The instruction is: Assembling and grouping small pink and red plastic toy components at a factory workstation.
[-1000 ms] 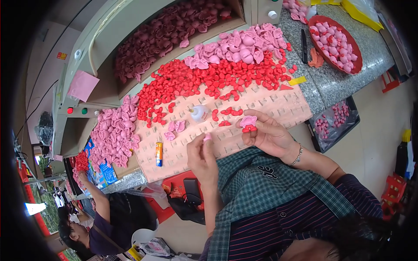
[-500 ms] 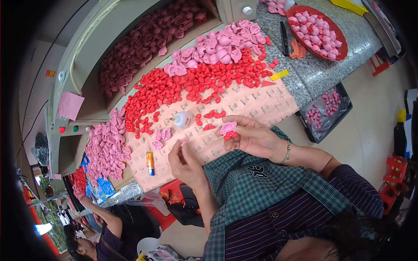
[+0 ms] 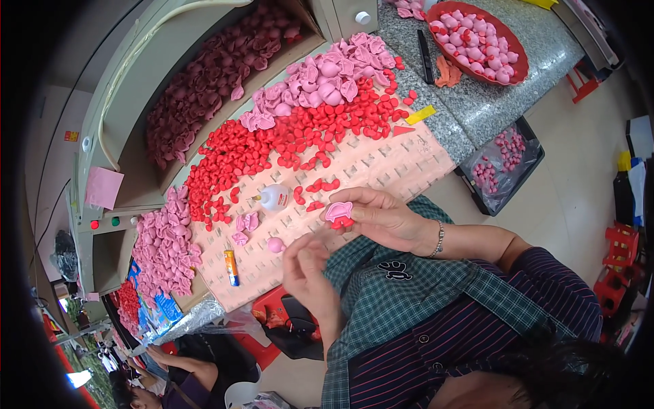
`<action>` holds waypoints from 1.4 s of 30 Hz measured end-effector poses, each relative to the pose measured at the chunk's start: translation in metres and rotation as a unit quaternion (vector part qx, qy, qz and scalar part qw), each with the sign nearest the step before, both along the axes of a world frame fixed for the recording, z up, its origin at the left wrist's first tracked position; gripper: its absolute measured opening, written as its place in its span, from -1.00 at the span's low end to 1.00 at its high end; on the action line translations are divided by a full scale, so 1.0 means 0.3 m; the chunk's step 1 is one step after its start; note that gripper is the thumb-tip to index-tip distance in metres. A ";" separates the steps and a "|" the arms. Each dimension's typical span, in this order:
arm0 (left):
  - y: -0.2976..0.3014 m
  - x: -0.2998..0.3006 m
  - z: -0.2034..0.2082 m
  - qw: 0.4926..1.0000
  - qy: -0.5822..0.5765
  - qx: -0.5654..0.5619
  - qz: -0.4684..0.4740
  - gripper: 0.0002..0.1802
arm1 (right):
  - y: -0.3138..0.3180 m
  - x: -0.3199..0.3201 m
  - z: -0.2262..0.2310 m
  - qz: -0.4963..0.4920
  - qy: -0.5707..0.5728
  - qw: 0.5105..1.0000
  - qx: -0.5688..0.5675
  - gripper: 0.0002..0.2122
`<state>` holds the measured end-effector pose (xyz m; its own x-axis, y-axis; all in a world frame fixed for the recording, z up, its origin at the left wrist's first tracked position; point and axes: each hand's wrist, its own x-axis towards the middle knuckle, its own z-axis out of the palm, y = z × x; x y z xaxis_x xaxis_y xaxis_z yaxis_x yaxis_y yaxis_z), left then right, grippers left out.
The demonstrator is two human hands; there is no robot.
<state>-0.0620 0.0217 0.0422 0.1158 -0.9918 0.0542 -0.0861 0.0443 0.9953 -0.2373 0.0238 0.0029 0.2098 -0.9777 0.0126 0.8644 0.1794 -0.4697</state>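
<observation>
My right hand (image 3: 381, 218) pinches a small pink molded piece (image 3: 339, 212) with a red part at its lower end, held above the front edge of the patterned mat. My left hand (image 3: 310, 273) is beside it to the left, its bent fingers blurred by motion, so their grip is unclear. A round pink ball (image 3: 275, 245) lies on the mat just past the left fingertips. Farther in stands a white squeeze bottle (image 3: 274, 198) with a thin tip. A few red bean-shaped pieces (image 3: 315, 206) lie near it, and loose pink pieces (image 3: 246, 222) are to its left.
Heaps of red pieces (image 3: 231, 160) and pink pieces (image 3: 163, 245) cover the mat's back and left. A grey booth (image 3: 112, 146) holds more behind. A red bowl (image 3: 521, 61) stands back right, a black tray (image 3: 528, 180) below. An orange-and-blue tube (image 3: 231, 268) lies front left. Another person (image 3: 187, 378) works at left.
My left hand has drawn back toward me, and a pink ball now lies on the mat near where its fingertips were. My right hand still holds the pink and red piece. The view has shifted slightly.
</observation>
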 end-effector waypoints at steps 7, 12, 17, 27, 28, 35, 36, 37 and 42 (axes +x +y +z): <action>-0.008 -0.077 0.018 0.954 0.195 0.178 -0.143 -0.72 | 0.008 0.013 0.022 0.020 -0.028 0.999 -0.004 -0.65; -0.007 -0.095 0.027 0.953 0.206 0.168 -0.143 -0.81 | 0.016 0.020 0.026 0.007 -0.017 1.000 0.020 -0.67; -0.006 -0.101 0.026 0.961 0.184 0.149 -0.145 -0.82 | 0.018 0.027 0.017 -0.005 -0.016 0.999 0.028 -0.69; 0.000 -0.106 0.032 0.960 0.187 0.155 -0.139 -0.81 | 0.024 0.031 0.014 -0.009 -0.010 0.999 0.032 -0.68; 0.001 -0.104 0.029 0.958 0.195 0.157 -0.140 -0.80 | 0.027 0.031 0.012 -0.006 -0.004 0.999 0.031 -0.68; -0.005 -0.099 0.026 0.955 0.197 0.163 -0.147 -0.77 | 0.022 0.031 -0.002 -0.014 -0.008 0.999 0.032 -0.68; -0.005 -0.096 0.027 0.955 0.198 0.163 -0.147 -0.77 | 0.017 0.028 -0.008 -0.007 -0.011 0.999 0.030 -0.68; -0.003 -0.091 0.029 0.953 0.204 0.169 -0.147 -0.76 | 0.012 0.027 -0.011 0.000 -0.014 1.000 0.027 -0.68; 0.022 -0.025 0.052 0.970 0.135 0.159 -0.127 -0.74 | 0.002 0.017 0.010 -0.014 0.010 0.999 0.043 -0.66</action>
